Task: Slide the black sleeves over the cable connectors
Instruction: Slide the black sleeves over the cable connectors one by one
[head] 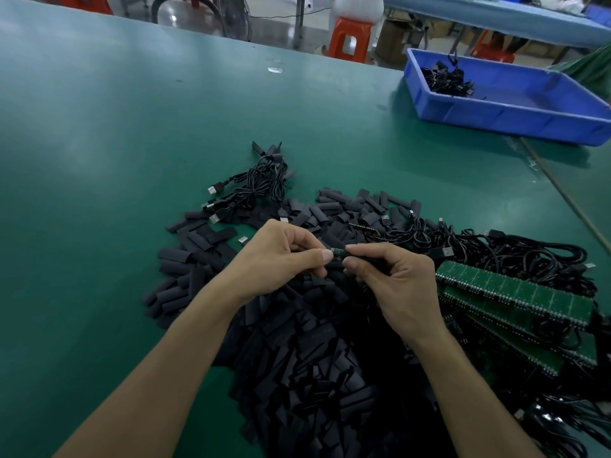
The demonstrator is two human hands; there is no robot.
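1. Lower centre of the frame: we record a heap of black sleeves (297,365) on the green table (99,160). It spreads up toward mid-frame and lies beneath both forearms.
2. Centre, above the heap: the left hand (281,256) has its fingers curled. Thumb and forefinger pinch the left end of a small connector (338,251), of which a short green stretch shows between the two hands.
3. Immediately right of that: the right hand (400,279), fingers likewise curled, pinches a single sleeve (358,258). The sleeve's left end meets the exposed connector. We cannot tell how far the connector sits inside it.
4. Right of the right hand: green circuit-board strips (515,299) lie stacked at a slant. Tangled black cables (515,256) lie just behind them and run toward the right edge.
5. Above centre, beyond the heap: a cable bundle (261,185) lies with USB plugs pointing to the left.
6. Upper right: a blue bin (515,117) stands on the table, well apart from the hands. It holds a small clump of cables (446,81) in its far corner.
7. Top centre, past the table edge: an orange stool (350,38).
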